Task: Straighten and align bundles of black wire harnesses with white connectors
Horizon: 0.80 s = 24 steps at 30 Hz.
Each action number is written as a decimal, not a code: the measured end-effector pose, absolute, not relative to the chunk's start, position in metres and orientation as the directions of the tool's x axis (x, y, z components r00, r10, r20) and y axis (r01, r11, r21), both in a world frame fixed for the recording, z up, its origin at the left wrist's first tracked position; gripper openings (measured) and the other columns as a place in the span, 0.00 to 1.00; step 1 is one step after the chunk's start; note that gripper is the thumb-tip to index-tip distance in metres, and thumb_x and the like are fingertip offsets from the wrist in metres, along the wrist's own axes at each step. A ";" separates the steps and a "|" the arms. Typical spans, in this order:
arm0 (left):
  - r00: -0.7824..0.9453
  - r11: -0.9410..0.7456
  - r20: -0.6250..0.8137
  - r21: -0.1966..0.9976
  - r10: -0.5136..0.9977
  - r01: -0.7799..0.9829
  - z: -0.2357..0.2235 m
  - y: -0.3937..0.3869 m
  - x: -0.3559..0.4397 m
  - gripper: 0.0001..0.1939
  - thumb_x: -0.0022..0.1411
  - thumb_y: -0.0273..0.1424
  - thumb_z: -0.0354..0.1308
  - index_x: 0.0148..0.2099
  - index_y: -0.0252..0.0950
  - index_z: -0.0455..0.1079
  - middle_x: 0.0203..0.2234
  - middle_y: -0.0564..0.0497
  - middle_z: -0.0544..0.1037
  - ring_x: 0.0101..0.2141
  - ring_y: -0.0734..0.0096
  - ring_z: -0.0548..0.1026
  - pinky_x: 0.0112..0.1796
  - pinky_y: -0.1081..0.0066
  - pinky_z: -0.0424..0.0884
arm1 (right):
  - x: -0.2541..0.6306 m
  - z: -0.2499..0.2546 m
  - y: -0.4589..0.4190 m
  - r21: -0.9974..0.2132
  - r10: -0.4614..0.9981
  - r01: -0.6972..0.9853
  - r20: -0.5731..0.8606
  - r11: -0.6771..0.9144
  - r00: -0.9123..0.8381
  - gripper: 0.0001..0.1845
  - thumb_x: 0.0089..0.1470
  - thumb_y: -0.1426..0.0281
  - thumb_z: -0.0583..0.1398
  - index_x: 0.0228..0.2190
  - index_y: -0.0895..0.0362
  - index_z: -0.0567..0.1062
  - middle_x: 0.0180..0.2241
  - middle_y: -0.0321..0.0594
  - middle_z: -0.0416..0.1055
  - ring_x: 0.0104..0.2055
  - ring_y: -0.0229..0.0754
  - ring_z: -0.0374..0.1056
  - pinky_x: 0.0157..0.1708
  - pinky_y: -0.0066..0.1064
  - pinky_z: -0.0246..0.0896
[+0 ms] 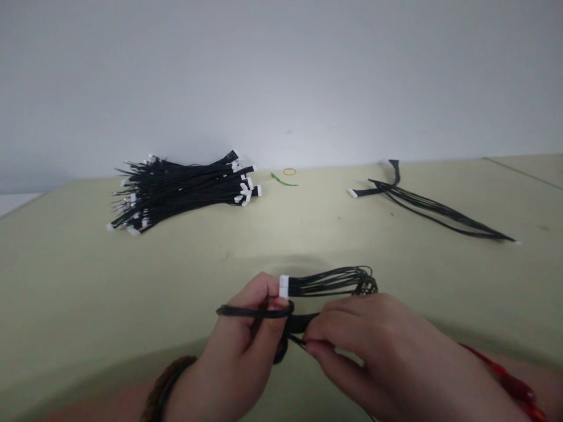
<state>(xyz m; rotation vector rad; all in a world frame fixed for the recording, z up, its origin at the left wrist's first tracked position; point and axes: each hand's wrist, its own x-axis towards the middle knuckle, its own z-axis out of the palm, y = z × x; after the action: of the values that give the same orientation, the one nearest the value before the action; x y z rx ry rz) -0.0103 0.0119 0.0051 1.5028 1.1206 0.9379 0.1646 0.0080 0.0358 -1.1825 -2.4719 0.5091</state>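
My left hand (244, 337) is closed around a black wire harness (329, 281), whose white connector (284, 286) sticks up by the fingertips. A loop of black wire lies across the thumb and the left fingers. Close beside it on the right, my right hand (373, 340) pinches black wires of the harness between thumb and index finger. Thin wires bow out to the right from the connector and bunch up just beyond the right hand. The lower part of the harness is partly hidden by both hands.
A pile of black wire harnesses (185, 187) with white connectors lies at the back left. More loose black harnesses (435, 208) rest at the back right. Between them are a green strip (284, 181) and a yellowish rubber band (289, 172). A pale wall (281, 76) rises behind the table.
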 end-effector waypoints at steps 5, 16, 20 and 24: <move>0.279 -0.050 0.000 0.984 0.960 0.171 0.005 0.014 -0.010 0.13 0.64 0.36 0.46 0.27 0.38 0.56 0.16 0.61 0.56 0.17 0.79 0.54 0.18 0.79 0.53 | 0.164 0.035 0.007 -0.269 0.697 0.644 0.286 0.717 -0.657 0.09 0.51 0.78 0.56 0.21 0.57 0.68 0.20 0.31 0.64 0.22 0.35 0.58 0.23 0.30 0.46; 0.248 0.105 -0.135 0.986 0.959 0.132 0.008 0.020 -0.006 0.13 0.62 0.40 0.47 0.28 0.38 0.57 0.15 0.62 0.54 0.16 0.79 0.52 0.17 0.78 0.51 | 0.216 0.072 0.047 -0.920 0.425 0.369 -0.390 -0.135 -0.817 0.16 0.51 0.80 0.49 0.38 0.55 0.71 0.21 0.30 0.64 0.21 0.30 0.63 0.22 0.20 0.59; 0.249 0.151 -0.161 0.987 0.955 0.059 0.007 0.019 -0.005 0.12 0.61 0.40 0.48 0.29 0.38 0.57 0.15 0.62 0.54 0.16 0.80 0.52 0.16 0.79 0.50 | 0.232 0.072 0.059 -0.936 0.364 0.150 -0.267 -0.318 -0.892 0.10 0.54 0.67 0.56 0.37 0.59 0.73 0.23 0.34 0.68 0.25 0.33 0.69 0.25 0.23 0.63; 0.247 0.152 -0.160 0.987 0.956 0.049 0.007 0.019 -0.005 0.11 0.62 0.38 0.47 0.30 0.38 0.57 0.15 0.63 0.54 0.15 0.81 0.51 0.15 0.80 0.49 | 0.219 0.059 0.052 -0.981 0.277 0.187 -0.165 0.052 -0.946 0.28 0.53 0.51 0.51 0.31 0.64 0.76 0.23 0.38 0.72 0.27 0.34 0.70 0.31 0.24 0.62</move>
<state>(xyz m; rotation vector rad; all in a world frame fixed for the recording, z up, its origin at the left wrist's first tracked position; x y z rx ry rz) -0.0048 0.0188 0.0074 1.2235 1.1132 0.8950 0.2189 0.0519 0.0590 -0.4922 -2.2280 2.0597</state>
